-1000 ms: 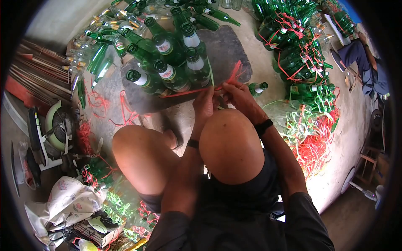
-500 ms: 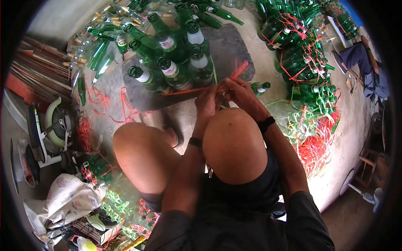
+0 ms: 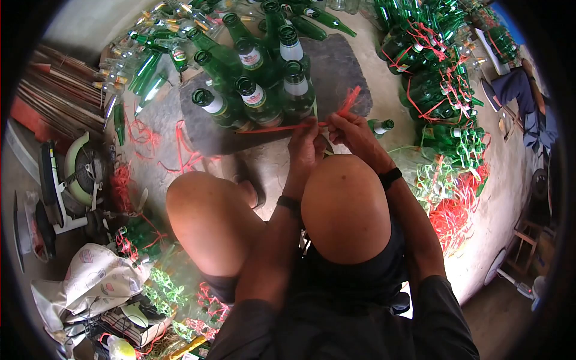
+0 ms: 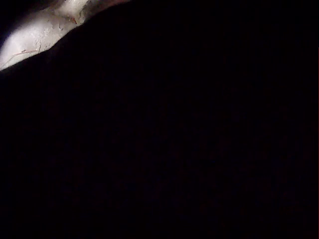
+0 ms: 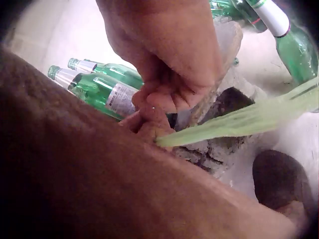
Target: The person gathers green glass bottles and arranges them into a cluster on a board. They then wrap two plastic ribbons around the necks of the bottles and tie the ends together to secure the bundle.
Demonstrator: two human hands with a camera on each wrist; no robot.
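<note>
Several green beer bottles (image 3: pixel 258 107) with pale labels stand grouped on a dark slab (image 3: pixel 339 66). A red plastic twine (image 3: pixel 276 128) runs along the near side of the group to my hands, its frayed end (image 3: pixel 350 101) sticking up beyond them. My left hand (image 3: pixel 306 144) pinches the twine close to the nearest bottle. A pale green plastic strip (image 5: pixel 224 123) comes out of the left fingertips in the right wrist view. Just beside it, my right hand (image 3: pixel 353 137) pinches the red twine with curled fingers. The left wrist view is almost wholly dark.
One green bottle (image 3: pixel 381 126) lies right of my hands. Bundles of tied green bottles (image 3: pixel 441 90) stand along the right, above a red twine heap (image 3: pixel 453 222). Loose bottles (image 3: pixel 147 75) lie at the far left. My bent knees (image 3: pixel 345 204) are right below the hands.
The head view has shifted slightly, so bottles and hands appear a little farther right. The hands stay close together on the twine, with a small gap now showing between them.
</note>
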